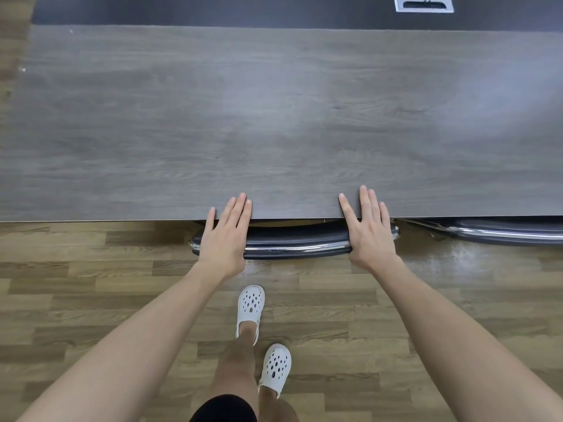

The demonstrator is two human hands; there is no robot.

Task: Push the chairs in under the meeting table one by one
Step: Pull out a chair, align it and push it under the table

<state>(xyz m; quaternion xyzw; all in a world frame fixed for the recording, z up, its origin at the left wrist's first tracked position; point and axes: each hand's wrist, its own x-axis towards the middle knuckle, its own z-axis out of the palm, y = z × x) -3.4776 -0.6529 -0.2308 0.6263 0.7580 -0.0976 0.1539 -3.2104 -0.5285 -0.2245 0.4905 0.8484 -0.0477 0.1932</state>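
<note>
A dark chair [297,240] with a chrome bar along its back sits directly in front of me. Only the top of its backrest shows; the rest lies under the grey wood meeting table [274,117]. My left hand [225,236] rests flat on the left end of the backrest, fingers straight and reaching over the table edge. My right hand [368,228] lies the same way on the right end, fingers spread and straight. Neither hand curls round anything.
A second dark chair [487,231] with a chrome bar is tucked under the table edge at the right. A white cable box [423,3] sits in the table's dark far strip. Wood-plank floor [91,300] lies below, with my feet in white clogs [250,303].
</note>
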